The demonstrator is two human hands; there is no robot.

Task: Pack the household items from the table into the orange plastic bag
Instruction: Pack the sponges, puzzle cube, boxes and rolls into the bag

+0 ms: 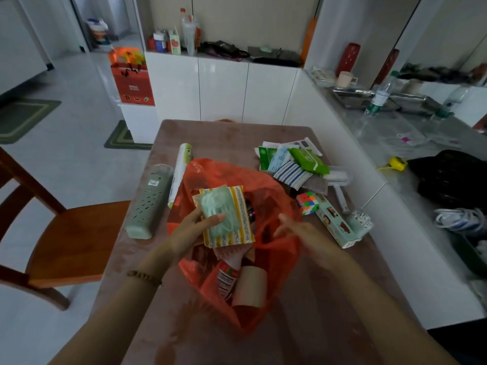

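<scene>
- I was midway through packing: my left hand (pixel 189 230) gripped a flat yellow-striped pack of scouring pads with a pale green mesh pad on top (pixel 226 217), thumb over the top and fingers beneath.
- The pack hung just above the open mouth of the crumpled orange plastic bag (pixel 226 172), at the centre of the frame on the brown worktop (pixel 237 138).
- My right hand (pixel 297 230) lay at the bag's right rim, fingers loosely extended and blurred, holding nothing I could make out.
- Next, I judged, the pack needed lowering into the mouth and letting go, with the right hand keeping the rim wide.
- A red-labelled bottle (pixel 226 280) and a cardboard tube (pixel 251 285) already lay inside.
- A green perforated plastic holder (pixel 149 201) waited at left, and a multicoloured puzzle cube (pixel 307 202) at right.
</scene>
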